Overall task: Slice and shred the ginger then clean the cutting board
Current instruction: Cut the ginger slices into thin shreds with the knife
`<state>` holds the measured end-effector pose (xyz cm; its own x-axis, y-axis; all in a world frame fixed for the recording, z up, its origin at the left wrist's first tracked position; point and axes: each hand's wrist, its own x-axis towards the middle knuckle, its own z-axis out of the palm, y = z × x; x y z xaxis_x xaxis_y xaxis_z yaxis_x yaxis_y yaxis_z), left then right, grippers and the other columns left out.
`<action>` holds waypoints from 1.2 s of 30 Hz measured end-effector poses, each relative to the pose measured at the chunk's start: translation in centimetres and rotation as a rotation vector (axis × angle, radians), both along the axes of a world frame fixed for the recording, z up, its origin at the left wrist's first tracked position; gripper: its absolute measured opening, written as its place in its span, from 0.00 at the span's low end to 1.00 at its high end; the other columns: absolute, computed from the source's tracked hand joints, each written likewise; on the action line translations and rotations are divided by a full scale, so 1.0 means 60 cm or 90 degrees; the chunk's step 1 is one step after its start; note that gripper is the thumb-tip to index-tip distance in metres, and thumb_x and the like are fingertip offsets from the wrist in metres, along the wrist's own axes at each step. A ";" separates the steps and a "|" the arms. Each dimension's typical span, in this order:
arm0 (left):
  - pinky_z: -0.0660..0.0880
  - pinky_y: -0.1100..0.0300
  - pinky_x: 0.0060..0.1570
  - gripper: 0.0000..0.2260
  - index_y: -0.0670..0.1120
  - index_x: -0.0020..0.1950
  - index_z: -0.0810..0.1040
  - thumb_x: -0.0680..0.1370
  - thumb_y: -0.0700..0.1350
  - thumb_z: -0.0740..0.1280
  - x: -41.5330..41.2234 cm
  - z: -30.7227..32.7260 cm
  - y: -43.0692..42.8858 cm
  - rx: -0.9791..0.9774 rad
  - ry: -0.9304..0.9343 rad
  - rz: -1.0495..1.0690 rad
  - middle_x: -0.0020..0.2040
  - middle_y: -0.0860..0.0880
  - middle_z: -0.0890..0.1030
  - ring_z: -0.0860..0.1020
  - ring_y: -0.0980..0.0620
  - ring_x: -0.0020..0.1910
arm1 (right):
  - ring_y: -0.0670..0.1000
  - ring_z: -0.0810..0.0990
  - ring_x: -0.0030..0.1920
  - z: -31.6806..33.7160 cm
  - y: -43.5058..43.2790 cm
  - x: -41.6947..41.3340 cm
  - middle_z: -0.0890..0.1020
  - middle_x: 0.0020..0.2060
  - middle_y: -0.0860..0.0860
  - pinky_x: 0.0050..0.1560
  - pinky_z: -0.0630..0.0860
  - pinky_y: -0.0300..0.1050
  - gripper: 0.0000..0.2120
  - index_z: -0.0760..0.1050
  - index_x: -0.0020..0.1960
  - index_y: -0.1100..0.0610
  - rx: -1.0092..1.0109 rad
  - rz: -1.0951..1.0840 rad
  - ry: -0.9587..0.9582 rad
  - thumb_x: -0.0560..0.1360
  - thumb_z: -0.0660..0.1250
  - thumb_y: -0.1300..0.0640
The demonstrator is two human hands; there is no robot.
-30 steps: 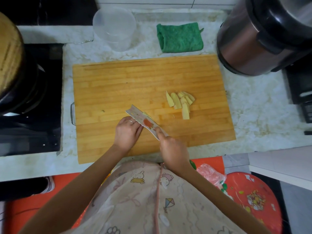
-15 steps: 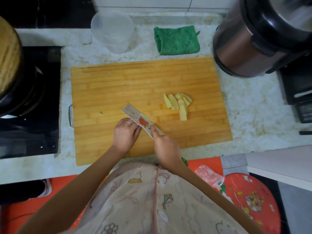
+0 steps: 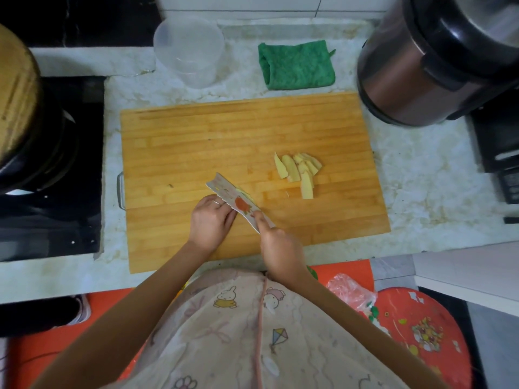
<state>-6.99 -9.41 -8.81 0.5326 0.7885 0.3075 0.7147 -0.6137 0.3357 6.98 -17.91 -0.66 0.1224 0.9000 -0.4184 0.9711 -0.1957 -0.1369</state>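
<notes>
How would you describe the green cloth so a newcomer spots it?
Start at the wooden cutting board on the counter. Just beyond its far edge, between the clear plastic container and the metal cooker, lies the green cloth. It is the only soft, folded, green thing there.

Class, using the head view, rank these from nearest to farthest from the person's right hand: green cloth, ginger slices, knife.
1. knife, gripped by the right hand itself.
2. ginger slices, on the cutting board's right half.
3. green cloth, on the counter beyond it.
</notes>
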 end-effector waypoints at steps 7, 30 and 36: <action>0.75 0.57 0.40 0.11 0.42 0.42 0.83 0.76 0.44 0.63 0.001 0.001 -0.002 -0.005 -0.008 0.010 0.41 0.46 0.84 0.82 0.43 0.39 | 0.48 0.61 0.21 0.008 0.006 -0.003 0.76 0.23 0.50 0.21 0.43 0.35 0.35 0.72 0.68 0.55 -0.025 -0.002 -0.017 0.62 0.74 0.68; 0.72 0.61 0.32 0.10 0.42 0.42 0.83 0.76 0.44 0.63 0.003 0.006 -0.004 -0.003 -0.053 0.005 0.39 0.46 0.82 0.80 0.45 0.37 | 0.49 0.71 0.17 0.008 0.006 0.005 0.72 0.19 0.48 0.20 0.53 0.35 0.33 0.77 0.62 0.54 0.031 0.019 0.006 0.58 0.76 0.67; 0.70 0.60 0.35 0.10 0.43 0.43 0.83 0.76 0.44 0.63 0.002 0.004 -0.004 0.001 -0.063 0.007 0.39 0.47 0.82 0.79 0.46 0.38 | 0.56 0.81 0.40 -0.004 -0.002 0.011 0.82 0.40 0.55 0.34 0.67 0.44 0.29 0.55 0.76 0.52 0.044 0.013 0.080 0.78 0.55 0.67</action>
<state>-6.85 -9.65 -8.60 0.4914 0.7931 0.3598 0.6843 -0.6072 0.4039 7.62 -18.03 -0.87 0.0537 0.9291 -0.3658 0.9492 -0.1613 -0.2703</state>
